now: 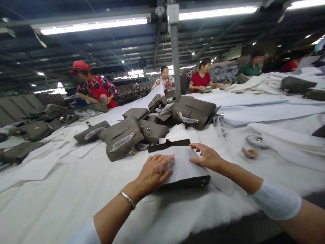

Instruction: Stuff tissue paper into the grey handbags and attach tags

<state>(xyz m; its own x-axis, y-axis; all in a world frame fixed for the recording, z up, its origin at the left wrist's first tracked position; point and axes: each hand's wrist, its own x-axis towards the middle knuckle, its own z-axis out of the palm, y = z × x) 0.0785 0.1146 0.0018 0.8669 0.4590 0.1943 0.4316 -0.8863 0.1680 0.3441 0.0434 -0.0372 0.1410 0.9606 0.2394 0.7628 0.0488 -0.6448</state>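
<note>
Left hand point(156, 170) is resting spread on a white sheet point(184, 169), grip wide, pinching nothing. Right hand point(209, 158) is touching the sheet's right edge, thumb and fingers standing apart, grip also wide. Sheet is covering most of a dark bag point(194, 183) lying on the surface point(106, 203) (contents: can't tell). More bags point(194, 108) are lying heaped just beyond, some handles wearing wrap point(123, 142).

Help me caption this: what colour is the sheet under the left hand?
White; the sheet shows best in the head view.
</note>
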